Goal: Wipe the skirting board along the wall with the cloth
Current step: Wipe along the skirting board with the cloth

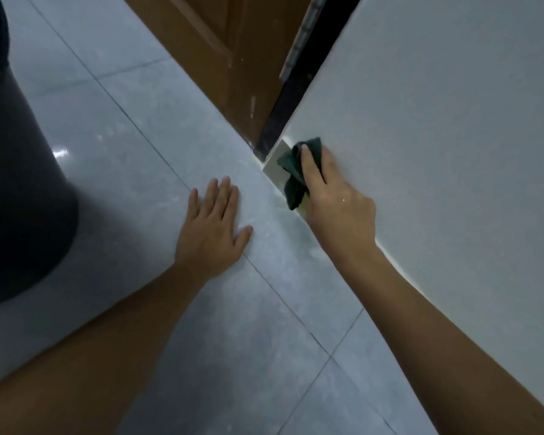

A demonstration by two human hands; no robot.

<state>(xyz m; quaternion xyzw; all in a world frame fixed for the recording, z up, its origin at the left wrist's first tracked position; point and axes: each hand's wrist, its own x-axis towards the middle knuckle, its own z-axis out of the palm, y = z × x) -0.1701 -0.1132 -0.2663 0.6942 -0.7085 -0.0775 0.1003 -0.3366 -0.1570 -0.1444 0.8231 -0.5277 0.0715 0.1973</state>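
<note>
A dark green cloth [292, 172] is bunched under the fingers of my right hand [333, 196]. The hand presses it against the pale skirting board [275, 160] near the board's far end, beside the door frame. Most of the board is hidden behind my right hand and forearm; a thin strip of it shows along the foot of the white wall [437, 136]. My left hand [214, 221] lies flat on the grey tiled floor [139, 152], fingers spread, holding nothing, a short way left of the board.
A brown wooden door [233, 58] and a black door frame [283, 114] stand just beyond the board's end. A large dark round bin [16, 183] stands on the floor at the left. Tiled floor stretches between the bin and the wall.
</note>
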